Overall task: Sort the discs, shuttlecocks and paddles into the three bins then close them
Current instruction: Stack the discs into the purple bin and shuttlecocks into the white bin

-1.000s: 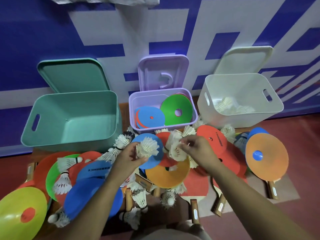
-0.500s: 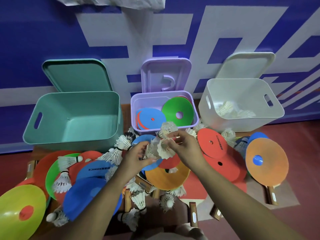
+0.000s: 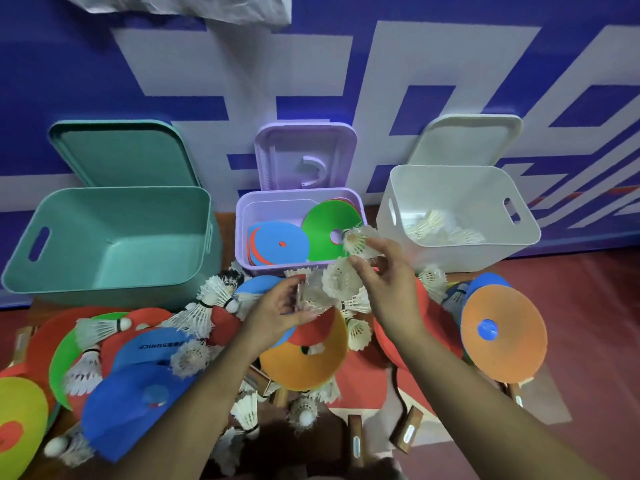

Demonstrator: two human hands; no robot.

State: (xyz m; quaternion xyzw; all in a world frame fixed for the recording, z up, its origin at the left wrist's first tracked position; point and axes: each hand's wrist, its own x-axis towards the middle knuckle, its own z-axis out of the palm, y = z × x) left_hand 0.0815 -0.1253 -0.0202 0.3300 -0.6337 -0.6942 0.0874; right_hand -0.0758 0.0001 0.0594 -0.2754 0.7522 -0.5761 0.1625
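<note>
Three open bins stand at the wall: an empty teal bin (image 3: pixel 104 244), a purple bin (image 3: pixel 249 209) with blue, red and green discs, and a white bin (image 3: pixel 460 199) holding several shuttlecocks. My right hand (image 3: pixel 384 282) pinches white shuttlecocks (image 3: pixel 356 240) above the purple bin's front right corner. My left hand (image 3: pixel 277 313) holds a blurred shuttlecock (image 3: pixel 311 292) just below. Discs such as an orange disc (image 3: pixel 304 362), loose shuttlecocks (image 3: pixel 204 306) and paddles lie heaped in front.
Each bin's lid leans on the blue and white wall behind it, like the teal lid (image 3: pixel 121 154). An orange disc on a paddle (image 3: pixel 502 330) lies at right, a yellow disc (image 3: pixel 20 427) at far left. Wooden paddle handles (image 3: pixel 356 441) stick out near me.
Both hands have risen from the pile toward the bins. My right hand has carried its shuttlecocks up and to the right, closer to the white bin.
</note>
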